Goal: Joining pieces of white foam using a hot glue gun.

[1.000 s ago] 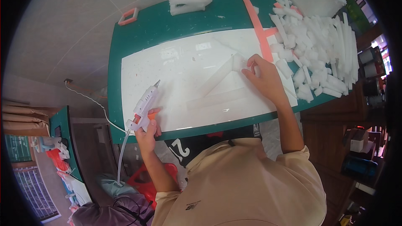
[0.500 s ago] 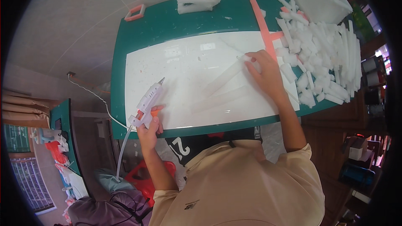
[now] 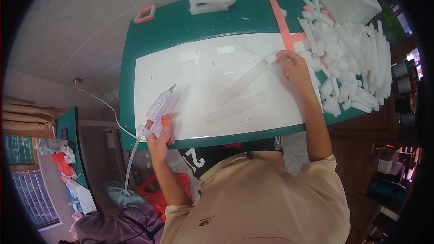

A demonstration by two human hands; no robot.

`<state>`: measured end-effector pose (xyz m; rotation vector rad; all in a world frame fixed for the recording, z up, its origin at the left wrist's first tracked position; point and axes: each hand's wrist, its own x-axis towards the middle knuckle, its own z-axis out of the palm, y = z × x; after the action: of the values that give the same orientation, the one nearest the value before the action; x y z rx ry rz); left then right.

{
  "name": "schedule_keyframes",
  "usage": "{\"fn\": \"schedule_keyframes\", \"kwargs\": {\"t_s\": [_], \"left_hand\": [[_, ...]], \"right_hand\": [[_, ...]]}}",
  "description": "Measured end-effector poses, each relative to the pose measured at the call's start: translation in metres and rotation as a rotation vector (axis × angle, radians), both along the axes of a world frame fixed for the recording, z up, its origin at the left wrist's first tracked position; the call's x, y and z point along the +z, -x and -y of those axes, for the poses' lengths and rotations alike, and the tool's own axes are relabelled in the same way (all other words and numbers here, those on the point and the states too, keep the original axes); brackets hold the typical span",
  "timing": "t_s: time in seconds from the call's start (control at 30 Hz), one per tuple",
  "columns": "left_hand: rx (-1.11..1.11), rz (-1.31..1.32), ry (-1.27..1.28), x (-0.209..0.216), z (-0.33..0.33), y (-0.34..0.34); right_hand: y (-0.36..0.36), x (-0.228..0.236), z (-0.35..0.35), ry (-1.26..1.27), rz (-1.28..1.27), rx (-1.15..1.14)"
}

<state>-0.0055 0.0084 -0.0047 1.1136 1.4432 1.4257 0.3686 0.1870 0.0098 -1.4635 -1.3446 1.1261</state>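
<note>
The white hot glue gun [image 3: 158, 108] is gripped in my left hand [image 3: 160, 139], its nozzle pointing up and away over the white board [image 3: 190, 68]. My right hand [image 3: 294, 65] is at the right of the board, with fingers closed on the far end of a white foam strip [image 3: 246, 80]. That strip slants down to the left across the board. Nearer to me lies a second pale strip [image 3: 237, 107], touched by neither hand. A clear glue stick [image 3: 131, 165] sticks out of the gun's rear end.
The board rests on a green table [image 3: 167, 22]. Foam offcuts [image 3: 343, 63] are heaped at the right, beside a large white foam block [image 3: 350, 0]. Beyond the board are pink strips [image 3: 278, 16], a white foam piece [image 3: 212, 0] and a pink frame [image 3: 145, 14]. A white cord [image 3: 108, 106] hangs at the left.
My right hand has shifted slightly right and away from me, and more of the foam strip's far end shows. My left hand and the glue gun have barely moved.
</note>
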Motion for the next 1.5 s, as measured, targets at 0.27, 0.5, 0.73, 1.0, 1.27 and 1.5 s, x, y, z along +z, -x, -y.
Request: {"fn": "schedule_keyframes", "kwargs": {"t_s": [0.27, 0.5, 0.73, 1.0, 1.27, 1.5], "left_hand": [[-0.006, -0.001, 0.007, -0.001, 0.0, 0.001], [0.003, -0.001, 0.02, 0.0, 0.001, 0.001], [0.033, 0.022, 0.013, 0.004, 0.0, -0.006], [0.021, -0.049, 0.033, 0.005, -0.002, -0.005], [-0.002, 0.009, 0.005, 0.006, 0.003, -0.002], [-0.178, -0.071, -0.02, 0.023, 0.018, -0.004]], "right_hand": [[0.008, -0.006, 0.005, -0.14, 0.088, 0.057], [0.01, -0.002, 0.007, -0.073, 0.102, 0.085], [0.014, 0.007, 0.013, 0.003, 0.042, 0.126], [0.021, 0.014, 0.024, 0.062, 0.066, 0.255], [0.016, 0.02, 0.028, 0.263, -0.408, 0.239], [0.024, 0.023, 0.047, 0.436, -0.81, 0.247]]}}
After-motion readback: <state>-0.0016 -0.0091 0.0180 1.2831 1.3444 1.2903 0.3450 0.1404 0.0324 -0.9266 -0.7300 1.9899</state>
